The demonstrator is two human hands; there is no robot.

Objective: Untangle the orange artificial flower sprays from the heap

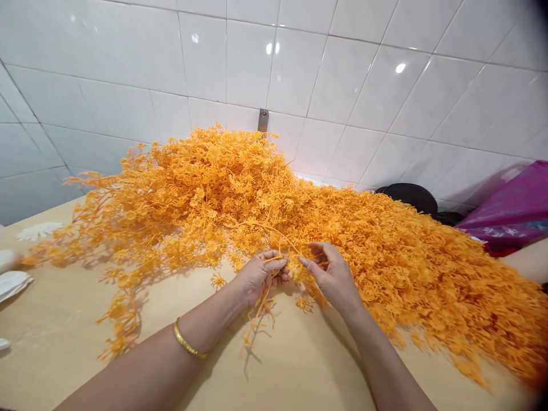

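Observation:
A large heap of orange artificial sprigs (240,177) covers the back and right of the light wooden table (205,377). In front of it, at the centre, my left hand (265,273) pinches a thin orange stem, and part of the sprig (259,319) hangs below its fingers toward the table. Just to the right, my right hand (331,271) has its thumb and forefinger close together beside the heap, at another thin orange stem. A small gap separates the two hands. A gold bangle (187,341) circles my left wrist.
White tiled wall (248,57) rises behind the heap, with a metal bracket (262,121). Black round objects (411,197) and a purple bag (509,200) are at the right, near another person's arm (528,261). White items (13,284) lie at the left edge.

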